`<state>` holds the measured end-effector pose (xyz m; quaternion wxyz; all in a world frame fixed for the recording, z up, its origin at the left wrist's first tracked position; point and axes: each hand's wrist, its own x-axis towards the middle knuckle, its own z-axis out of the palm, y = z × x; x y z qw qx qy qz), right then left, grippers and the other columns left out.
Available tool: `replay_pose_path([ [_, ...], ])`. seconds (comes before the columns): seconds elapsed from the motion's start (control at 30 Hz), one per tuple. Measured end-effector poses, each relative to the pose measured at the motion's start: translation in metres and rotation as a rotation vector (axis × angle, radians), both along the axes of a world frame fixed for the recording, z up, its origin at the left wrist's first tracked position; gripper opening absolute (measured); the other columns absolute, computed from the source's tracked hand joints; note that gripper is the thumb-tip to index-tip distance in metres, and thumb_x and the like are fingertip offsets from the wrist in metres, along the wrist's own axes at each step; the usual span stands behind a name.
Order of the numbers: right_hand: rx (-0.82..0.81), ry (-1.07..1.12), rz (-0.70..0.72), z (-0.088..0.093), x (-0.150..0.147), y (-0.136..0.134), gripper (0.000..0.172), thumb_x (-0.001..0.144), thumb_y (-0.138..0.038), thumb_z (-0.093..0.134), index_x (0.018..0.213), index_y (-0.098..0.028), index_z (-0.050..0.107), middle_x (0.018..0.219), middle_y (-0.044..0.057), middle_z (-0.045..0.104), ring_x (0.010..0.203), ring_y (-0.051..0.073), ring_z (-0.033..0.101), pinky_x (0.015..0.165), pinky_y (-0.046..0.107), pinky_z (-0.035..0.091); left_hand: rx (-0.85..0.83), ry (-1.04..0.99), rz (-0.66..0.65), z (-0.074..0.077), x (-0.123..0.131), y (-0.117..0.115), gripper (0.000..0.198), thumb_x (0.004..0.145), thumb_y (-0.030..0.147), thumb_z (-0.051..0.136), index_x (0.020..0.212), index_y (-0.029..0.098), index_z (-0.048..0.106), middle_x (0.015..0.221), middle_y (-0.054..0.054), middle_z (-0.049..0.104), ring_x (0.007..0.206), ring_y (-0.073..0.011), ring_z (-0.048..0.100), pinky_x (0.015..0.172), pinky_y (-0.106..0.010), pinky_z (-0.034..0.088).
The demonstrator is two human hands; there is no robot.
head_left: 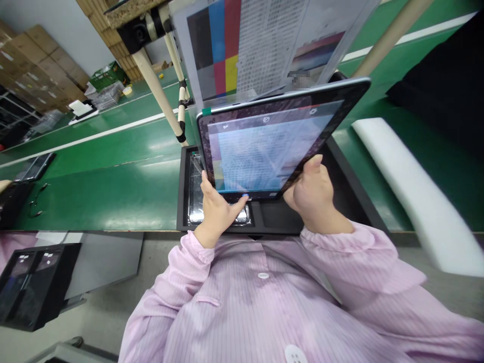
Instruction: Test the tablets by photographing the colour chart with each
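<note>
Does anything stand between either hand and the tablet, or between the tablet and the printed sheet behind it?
Nothing visible blocks either. The left hand and right hand both touch the lower part of the tablet, and the printed sheet, seemingly in clear plastic, appears on its screen.

1. The green surface (113, 186) runs across the room, glossy with reflected light, a white stripe (113, 130) along its length.
2. Beyond its far left edge, cardboard boxes (41, 65) stand stacked before a pale wall (71, 30).
3. Below those boxes, shelving (15, 118) shows, partly cut off.
4. Grey floor (102, 307) lies below the near edge.
5. Pale tubes (161, 93) with black joints form a frame above the surface.
</note>
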<state>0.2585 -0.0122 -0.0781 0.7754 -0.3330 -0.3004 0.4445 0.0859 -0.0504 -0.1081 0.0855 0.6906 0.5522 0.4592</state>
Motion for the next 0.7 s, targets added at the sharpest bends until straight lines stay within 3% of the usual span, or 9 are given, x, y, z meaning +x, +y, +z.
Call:
replay_pose_path([
  [0.3,0.035,0.007,0.028,-0.0008,-0.0006,0.0009,0.066,0.069,-0.076,0.075,0.076,-0.01,0.068,0.115,0.012,0.066,0.109,0.023,0.067,0.108,0.037,0.053,0.002,0.019,-0.002,0.0004,-0.0006,-0.0004,0.122,0.075,0.04,0.082,0.154,0.009,-0.005,0.157,-0.036,0.024,0.155,-0.0411,0.022,0.125,-0.056,0.024],
  [0.7,0.049,0.001,0.035,0.0044,-0.0026,-0.001,0.064,0.066,-0.073,0.079,0.078,-0.011,0.069,0.109,0.01,0.068,0.109,0.024,0.067,0.108,0.04,0.053,0.057,0.065,0.002,-0.0033,0.0,0.0004,0.123,0.077,0.041,0.081,0.155,0.009,-0.008,0.159,-0.036,0.02,0.156,-0.041,0.02,0.124,-0.057,0.026],
])
